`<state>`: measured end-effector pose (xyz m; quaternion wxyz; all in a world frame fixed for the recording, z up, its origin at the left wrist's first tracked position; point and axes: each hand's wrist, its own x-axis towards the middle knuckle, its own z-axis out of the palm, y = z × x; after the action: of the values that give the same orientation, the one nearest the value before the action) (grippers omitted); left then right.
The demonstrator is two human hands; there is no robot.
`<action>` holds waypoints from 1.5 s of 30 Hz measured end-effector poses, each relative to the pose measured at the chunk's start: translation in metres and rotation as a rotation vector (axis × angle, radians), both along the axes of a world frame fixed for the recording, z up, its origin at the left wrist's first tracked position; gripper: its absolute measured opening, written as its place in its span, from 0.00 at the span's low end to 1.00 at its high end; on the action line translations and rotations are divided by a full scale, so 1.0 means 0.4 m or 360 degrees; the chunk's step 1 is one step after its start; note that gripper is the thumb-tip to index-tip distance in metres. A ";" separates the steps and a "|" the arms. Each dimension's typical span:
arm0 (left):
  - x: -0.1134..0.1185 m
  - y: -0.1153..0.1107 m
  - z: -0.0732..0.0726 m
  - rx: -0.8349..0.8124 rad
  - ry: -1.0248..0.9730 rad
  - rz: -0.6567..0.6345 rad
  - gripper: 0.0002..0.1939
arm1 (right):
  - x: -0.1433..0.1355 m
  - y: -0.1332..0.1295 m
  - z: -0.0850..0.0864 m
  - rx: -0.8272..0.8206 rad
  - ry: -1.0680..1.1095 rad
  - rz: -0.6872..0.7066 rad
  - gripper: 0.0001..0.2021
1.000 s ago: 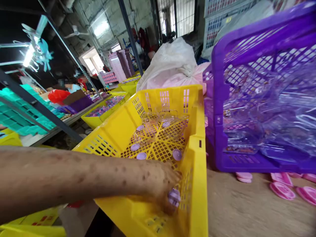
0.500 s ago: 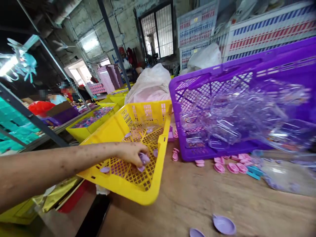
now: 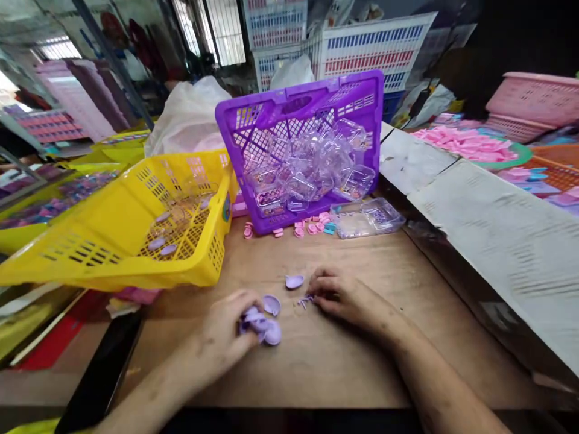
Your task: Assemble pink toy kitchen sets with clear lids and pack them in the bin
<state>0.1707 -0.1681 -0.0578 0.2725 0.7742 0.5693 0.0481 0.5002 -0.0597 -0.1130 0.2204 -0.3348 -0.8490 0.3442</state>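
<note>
My left hand [image 3: 233, 322] is wrapped round several small purple dishes [image 3: 260, 324], low over the wooden table [image 3: 344, 367]. Two more purple dishes lie just beyond it, one [image 3: 271, 305] close to the held bunch and the other [image 3: 294, 281] nearer the middle. My right hand [image 3: 332, 292] rests on the table with fingers curled beside some tiny purple pieces [image 3: 305, 300]; whether its fingertips grip one cannot be made out.
A yellow basket [image 3: 210, 259] with a few purple dishes is at the left. The tilted purple basket [image 3: 375, 114] holds clear plastic cases. Small pink parts [image 3: 312, 229] and a clear tray [image 3: 348, 226] lie before it. White board [image 3: 497, 223] edges the right.
My left hand has come out of the yellow basket to the table with purple dishes in it. My right hand has come into view. The view has swung right.
</note>
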 end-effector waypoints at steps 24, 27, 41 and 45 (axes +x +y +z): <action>0.041 0.030 -0.183 0.1163 -0.0487 -0.0270 0.07 | 0.004 0.011 -0.018 0.0205 -0.0076 0.0040 0.05; 0.025 0.036 -0.174 0.1163 -0.0682 -0.0231 0.06 | 0.006 0.010 -0.005 0.0184 0.0015 -0.0005 0.06; 0.022 0.023 -0.166 0.0744 -0.1340 0.0279 0.06 | 0.016 0.008 -0.011 -0.0015 0.0211 -0.0427 0.12; 0.028 0.017 -0.169 0.0602 -0.1430 0.0311 0.09 | 0.012 0.014 -0.013 -0.0091 0.0427 -0.0639 0.19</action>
<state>0.1817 -0.1614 -0.1253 0.3397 0.6558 0.4469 0.5048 0.5051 -0.0541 -0.1181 0.3855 -0.4542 -0.7186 0.3587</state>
